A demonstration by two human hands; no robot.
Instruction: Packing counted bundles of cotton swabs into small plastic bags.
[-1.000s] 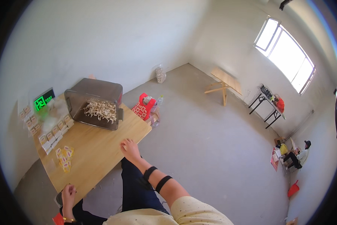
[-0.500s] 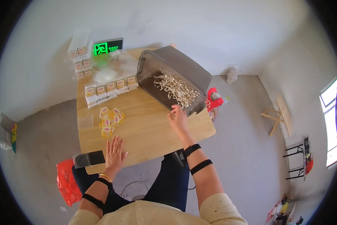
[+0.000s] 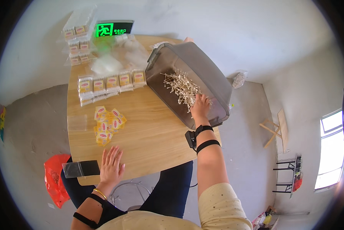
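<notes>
My left hand (image 3: 111, 168) lies flat near the front edge of the wooden table, fingers stretched out and nothing in them. In front of it is a loose pile of yellow and white printed cards (image 3: 107, 124). My right hand (image 3: 200, 106) reaches inside a grey plastic bin (image 3: 214, 76) tipped on its side, its opening facing me. Its bent fingers are apart at the near right edge of a heap of cotton swabs (image 3: 182, 86). The fingertips are partly hidden among the swabs, and no swab shows clearly held.
Packed bags of cotton swabs (image 3: 111, 82) line the table behind the cards; more packs (image 3: 78, 46) are stacked at the far left. Clear plastic bags (image 3: 105, 63) lie near a green exit sign (image 3: 114, 28). A black-and-clear pouch (image 3: 82, 168) overhangs the left edge, above a red bag (image 3: 56, 180).
My right hand has moved from the bin's near rim in to the swab heap. My left hand stays flat on the table. The whole view has shifted a little.
</notes>
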